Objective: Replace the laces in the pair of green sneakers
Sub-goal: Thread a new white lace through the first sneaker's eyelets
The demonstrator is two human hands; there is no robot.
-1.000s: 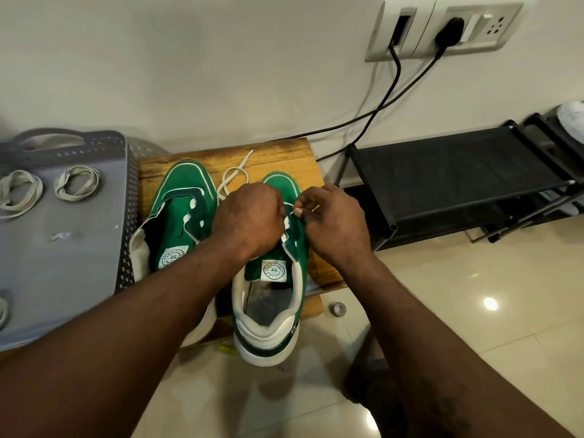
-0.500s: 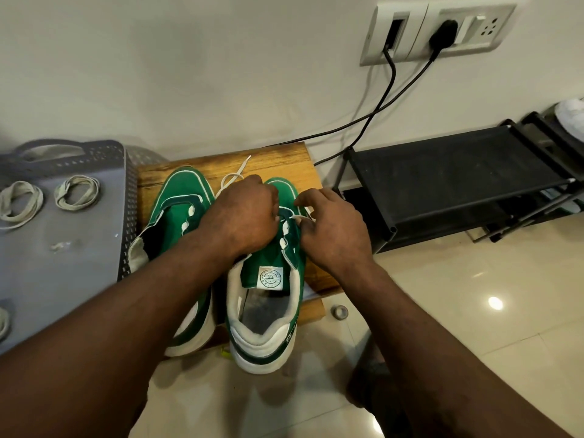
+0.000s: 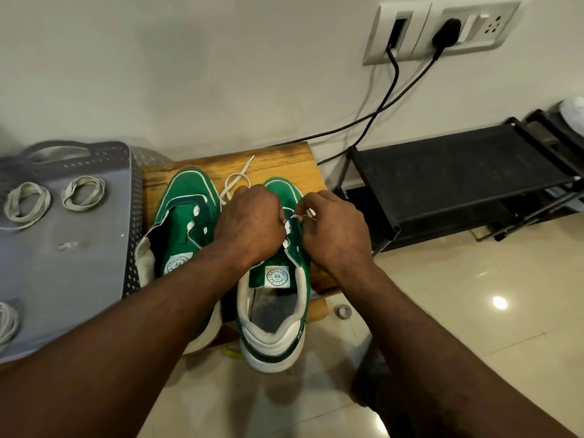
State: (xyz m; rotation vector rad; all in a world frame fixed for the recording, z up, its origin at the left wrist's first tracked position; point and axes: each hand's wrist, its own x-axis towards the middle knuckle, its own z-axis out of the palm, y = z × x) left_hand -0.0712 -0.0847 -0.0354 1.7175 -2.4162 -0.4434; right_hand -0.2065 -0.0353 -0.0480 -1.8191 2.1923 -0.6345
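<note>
Head cam looking down: two green suede sneakers sit toes-to-wall on a small wooden stool [image 3: 284, 159] at frame centre. Left sneaker [image 3: 186, 216] has bare eyelets, right sneaker [image 3: 278, 279] sits under both hands. Left hand [image 3: 249, 226] is curled shut over the eyelet area; can't tell what it's got. Right hand [image 3: 335, 229] has its fingertips pinched on a flat white lace [image 3: 235, 181], which loops loose toward the toes. Coiled off-white laces [image 3: 83, 192] lie on a grey perforated plastic basket [image 3: 63, 263] at the left.

green sneakers [image 3: 189, 216], white lace [image 3: 235, 181], black rack [image 3: 458, 172]
</note>
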